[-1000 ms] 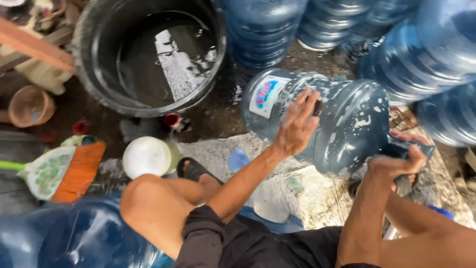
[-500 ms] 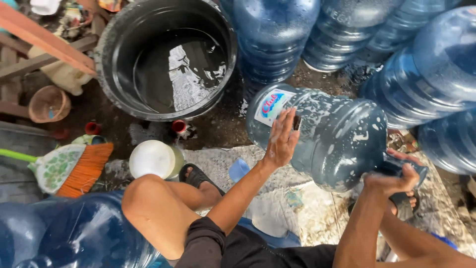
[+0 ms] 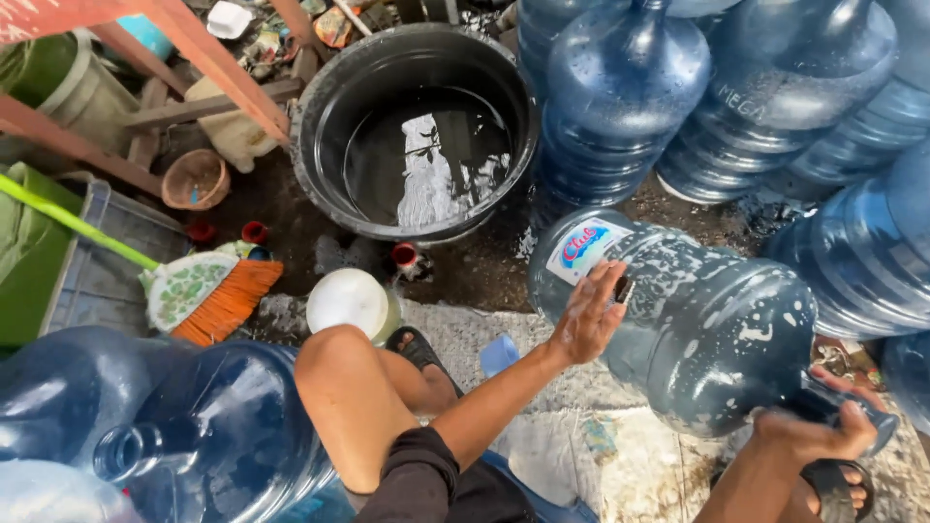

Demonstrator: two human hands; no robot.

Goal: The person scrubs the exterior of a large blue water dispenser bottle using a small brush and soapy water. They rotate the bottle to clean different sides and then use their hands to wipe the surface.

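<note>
Water jug (image 3: 717,329) lying on its side across the right of the ground, its base toward the far left and its neck toward the near right, just in front of the row of standing jugs (image 3: 630,97).

My left hand (image 3: 589,315) lies flat and open against the jug's flank, beside the paper label (image 3: 584,249) near the base; the fingers are spread and press rather than clasp. My right hand (image 3: 814,431) is closed around the neck at the low near end. The hands are well apart, one at each end of the jug.

Handling, as I judge it: the wall is stiff blue plastic, ribbed, and speckled with droplets and suds, so it is likely slippery under a flat palm. The round body will roll readily on the wet ground. How much water is inside I cannot tell; if it holds little it should be light but bulky. The neck is the only narrow part a hand can ring fully and is the surest hold; the ribs and the rim of the base give the next best purchase. The smooth wet flank only steadies it.

Nearby: a black tub (image 3: 415,131) of water at the far centre, a white bowl (image 3: 349,302) and an orange brush (image 3: 208,295) to the left, and another empty jug (image 3: 194,436) at the near left by my knee (image 3: 339,378).
</note>
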